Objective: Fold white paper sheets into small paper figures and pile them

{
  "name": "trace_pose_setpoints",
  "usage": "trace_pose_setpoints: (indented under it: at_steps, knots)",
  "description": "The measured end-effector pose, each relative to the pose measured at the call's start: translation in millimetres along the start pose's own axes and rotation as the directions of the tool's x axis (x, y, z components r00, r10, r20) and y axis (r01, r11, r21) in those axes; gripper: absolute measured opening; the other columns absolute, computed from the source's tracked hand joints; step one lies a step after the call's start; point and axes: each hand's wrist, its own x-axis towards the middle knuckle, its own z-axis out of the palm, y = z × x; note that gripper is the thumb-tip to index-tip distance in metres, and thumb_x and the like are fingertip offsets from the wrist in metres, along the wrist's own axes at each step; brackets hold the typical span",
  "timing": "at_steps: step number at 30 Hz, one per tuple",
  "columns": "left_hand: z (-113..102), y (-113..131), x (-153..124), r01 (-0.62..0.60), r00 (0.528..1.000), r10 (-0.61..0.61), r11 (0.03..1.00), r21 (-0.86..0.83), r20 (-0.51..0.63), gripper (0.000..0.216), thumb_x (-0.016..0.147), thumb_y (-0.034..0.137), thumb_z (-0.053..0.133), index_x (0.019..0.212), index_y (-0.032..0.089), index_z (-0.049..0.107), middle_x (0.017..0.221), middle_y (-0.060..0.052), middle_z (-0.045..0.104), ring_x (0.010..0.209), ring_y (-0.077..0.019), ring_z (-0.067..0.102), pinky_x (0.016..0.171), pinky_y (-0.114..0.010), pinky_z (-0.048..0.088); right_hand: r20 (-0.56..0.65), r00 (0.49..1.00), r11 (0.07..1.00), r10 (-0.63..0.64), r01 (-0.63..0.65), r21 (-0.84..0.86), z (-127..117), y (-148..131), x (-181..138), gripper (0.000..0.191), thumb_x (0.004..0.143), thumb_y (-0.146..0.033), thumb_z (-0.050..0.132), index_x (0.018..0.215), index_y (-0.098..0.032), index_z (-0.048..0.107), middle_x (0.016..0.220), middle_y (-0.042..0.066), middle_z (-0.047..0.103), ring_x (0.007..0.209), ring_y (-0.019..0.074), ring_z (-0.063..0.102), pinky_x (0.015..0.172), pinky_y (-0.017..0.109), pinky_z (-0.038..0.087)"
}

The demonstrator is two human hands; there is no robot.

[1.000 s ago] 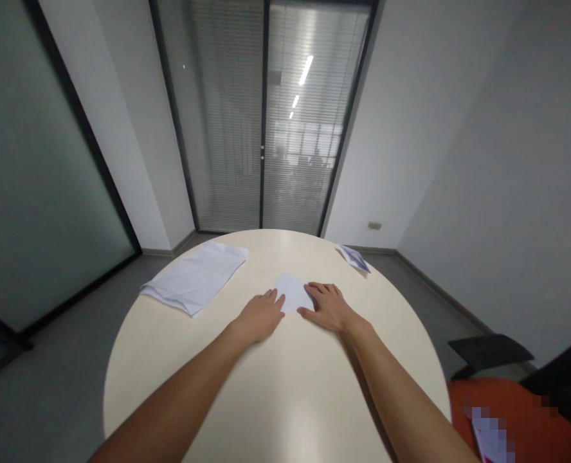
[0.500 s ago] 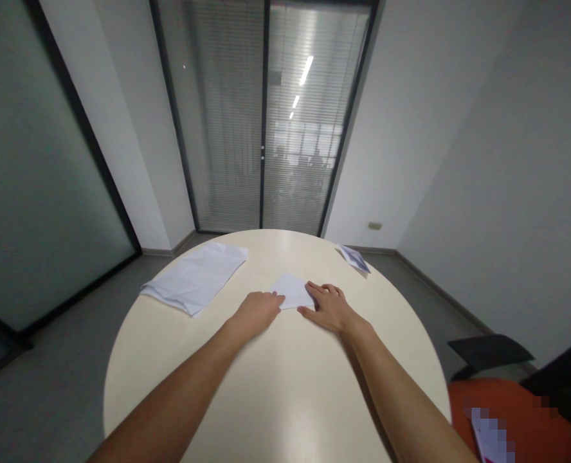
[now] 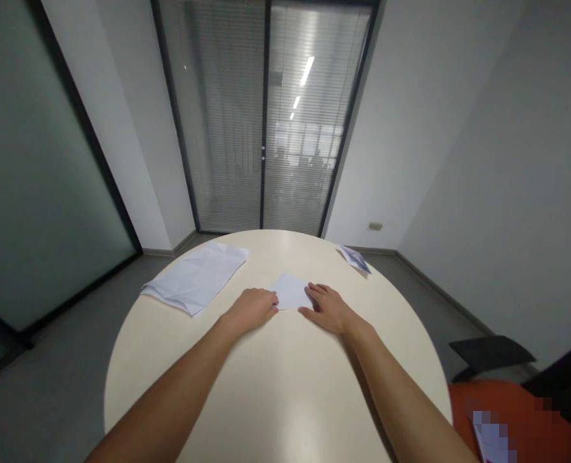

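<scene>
Knuckles up, saw left hand (image 3: pixel 251 309) curled at left edge of small white sheet (image 3: pixel 291 293), couldn't tell whether pinching it; saw right hand (image 3: pixel 331 308) laid at its right edge, thumb spread from fingers. Noted sheet flat on round table (image 3: pixel 271 392) between both hands, larger creased paper (image 3: pixel 196 278) off to left, small folded paper (image 3: pixel 355 259) near far-right rim. Also logged orange chair (image 3: pixel 524 411) at right, beside table.

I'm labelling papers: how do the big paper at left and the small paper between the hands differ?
The big paper is larger and looks more rumpled than the small paper. The big paper lies untouched; the left hand and right hand touch the small paper. Both are white and lie on the table.
</scene>
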Motion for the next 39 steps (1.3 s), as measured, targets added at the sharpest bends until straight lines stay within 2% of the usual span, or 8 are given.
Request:
trace_pose_setpoints:
  at_steps: [5, 10, 15, 19, 22, 26, 32, 39]
  knots:
    - [2, 1, 0, 0.017, 1.000, -0.017, 1.000, 0.017, -0.012, 0.026, 0.096, 0.030, 0.048, 0.102, 0.022, 0.073, 0.102, -0.010, 0.076, 0.095, -0.0280, 0.071, 0.082, -0.037, 0.051, -0.044, 0.995, 0.996, -0.085, 0.087, 0.034, -1, 0, 1, 0.057, 0.093, -0.054, 0.055, 0.131, -0.012, 0.062, 0.141, 0.020, 0.057, 0.137, 0.0337, 0.047, 0.112, 0.046, 0.037]
    - [3, 0, 0, 0.041, 0.998, -0.041, 0.999, -0.002, -0.052, 0.030, 0.097, 0.029, 0.045, 0.106, 0.023, 0.072, 0.104, -0.010, 0.075, 0.095, -0.0258, 0.071, 0.083, -0.035, 0.050, -0.050, 0.995, 0.994, -0.083, 0.087, 0.072, 1, 2, 1, 0.056, 0.093, -0.053, 0.056, 0.129, -0.011, 0.063, 0.137, 0.020, 0.060, 0.136, 0.0330, 0.046, 0.112, 0.045, 0.038]
    - [2, -2, 1, 0.053, 0.996, -0.053, 0.999, -0.009, -0.068, 0.032, 0.097, 0.029, 0.041, 0.103, 0.023, 0.072, 0.104, -0.010, 0.075, 0.094, -0.0275, 0.070, 0.082, -0.038, 0.050, -0.027, 0.998, 0.995, -0.048, 0.050, 0.088, -4, 3, 1, 0.042, 0.095, -0.038, 0.053, 0.127, -0.014, 0.066, 0.137, 0.016, 0.062, 0.131, 0.0290, 0.053, 0.108, 0.038, 0.041]
    - [2, -2, 1, 0.078, 0.995, -0.079, 0.997, -0.028, -0.062, 0.031, 0.096, 0.025, 0.042, 0.104, 0.023, 0.072, 0.105, -0.011, 0.075, 0.096, -0.0287, 0.070, 0.084, -0.039, 0.050, 0.010, 1.000, 0.998, 0.004, -0.005, 0.069, -16, 0, -1, 0.038, 0.095, -0.028, 0.049, 0.127, -0.019, 0.066, 0.125, 0.011, 0.069, 0.118, 0.0239, 0.061, 0.100, 0.030, 0.044]
    - [4, -3, 2, 0.090, 0.993, -0.093, 0.995, -0.043, -0.070, 0.032, 0.093, 0.019, 0.044, 0.110, 0.023, 0.070, 0.111, -0.012, 0.074, 0.099, -0.0282, 0.069, 0.087, -0.039, 0.049, 0.037, 0.996, 0.997, 0.077, -0.078, 0.026, -23, -2, -2, 0.038, 0.092, -0.027, 0.052, 0.127, -0.022, 0.067, 0.119, 0.010, 0.071, 0.112, 0.0233, 0.064, 0.094, 0.029, 0.046]
    - [8, -5, 2, 0.092, 0.992, -0.095, 0.995, -0.043, -0.082, 0.031, 0.092, 0.018, 0.045, 0.112, 0.023, 0.069, 0.112, -0.011, 0.073, 0.102, -0.0269, 0.069, 0.088, -0.037, 0.049, 0.006, 0.988, 0.988, 0.155, -0.155, 0.001, -26, 0, -3, 0.041, 0.091, -0.026, 0.053, 0.130, -0.022, 0.066, 0.120, 0.011, 0.071, 0.108, 0.0236, 0.067, 0.094, 0.029, 0.047]
    - [10, -7, 3, 0.116, 0.990, -0.118, 0.993, -0.030, -0.073, 0.031, 0.091, 0.016, 0.047, 0.112, 0.023, 0.069, 0.110, -0.010, 0.073, 0.102, -0.0266, 0.068, 0.088, -0.037, 0.049, -0.002, 0.986, 0.986, 0.167, -0.167, 0.023, -27, 1, -2, 0.040, 0.089, -0.024, 0.056, 0.127, -0.023, 0.068, 0.122, 0.007, 0.072, 0.110, 0.0242, 0.067, 0.094, 0.030, 0.048]
    - [17, -13, 5, 0.121, 0.988, -0.126, 0.991, -0.064, -0.087, 0.030, 0.097, 0.021, 0.045, 0.116, 0.024, 0.067, 0.111, -0.009, 0.072, 0.108, -0.0247, 0.065, 0.091, -0.035, 0.048, -0.014, 0.984, 0.981, 0.179, -0.177, 0.075, -26, 5, -3, 0.043, 0.087, -0.023, 0.058, 0.128, -0.022, 0.067, 0.123, 0.008, 0.072, 0.109, 0.0242, 0.068, 0.095, 0.029, 0.047]
